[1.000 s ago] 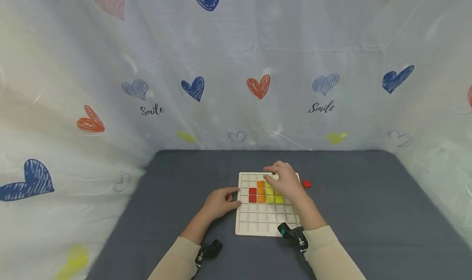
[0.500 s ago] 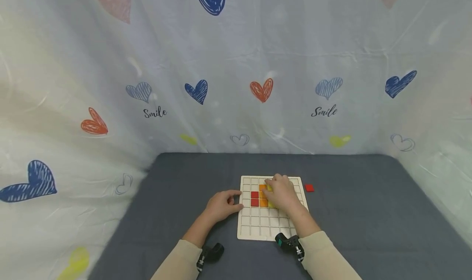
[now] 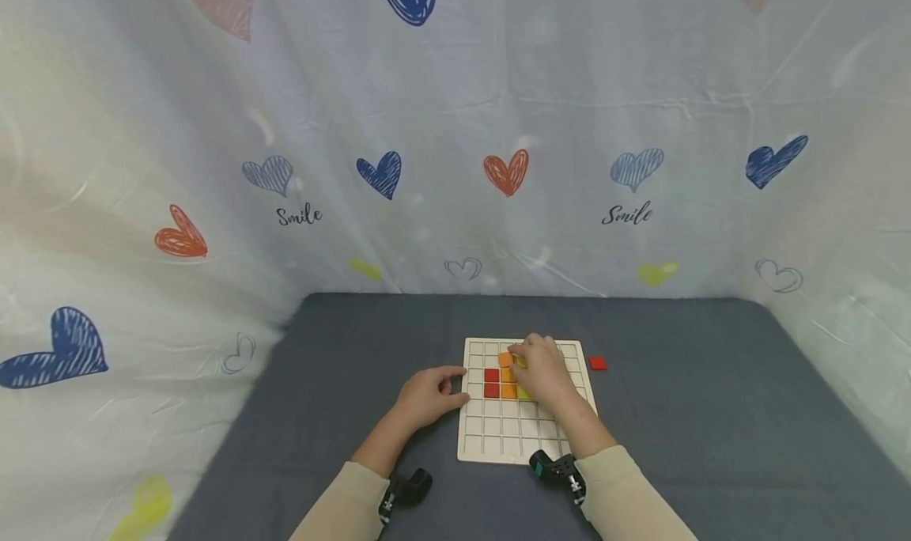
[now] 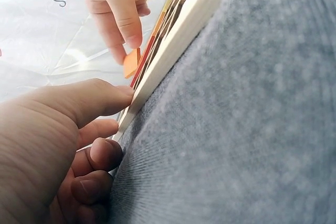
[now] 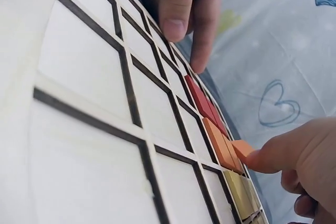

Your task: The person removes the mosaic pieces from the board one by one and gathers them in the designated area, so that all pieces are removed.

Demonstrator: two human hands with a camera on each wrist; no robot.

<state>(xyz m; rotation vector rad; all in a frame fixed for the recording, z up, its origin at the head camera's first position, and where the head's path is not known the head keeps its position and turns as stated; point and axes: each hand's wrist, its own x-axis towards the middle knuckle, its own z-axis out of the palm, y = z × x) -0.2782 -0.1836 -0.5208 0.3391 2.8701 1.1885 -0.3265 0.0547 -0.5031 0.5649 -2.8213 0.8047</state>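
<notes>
A light wooden grid board lies on the dark cloth. My right hand reaches over it, pinching a small orange square tile between thumb and index finger. That tile tilts up out of the far end of the orange column. Two orange tiles stay seated below it, between red tiles on the left and yellow-green tiles, partly hidden by the hand. At the board's left edge rests my left hand, its thumb and index finger touching the rim and the other fingers curled beneath.
A loose red tile lies on the cloth just past the board's right edge. The grey table extends on both sides. Behind it hangs a pale curtain printed with hearts. Each wrist wears a black camera.
My right hand has come down from above the board's far rows to the orange column. The far orange tile, flat before, is now lifted and tilted. My left hand stays at the edge.
</notes>
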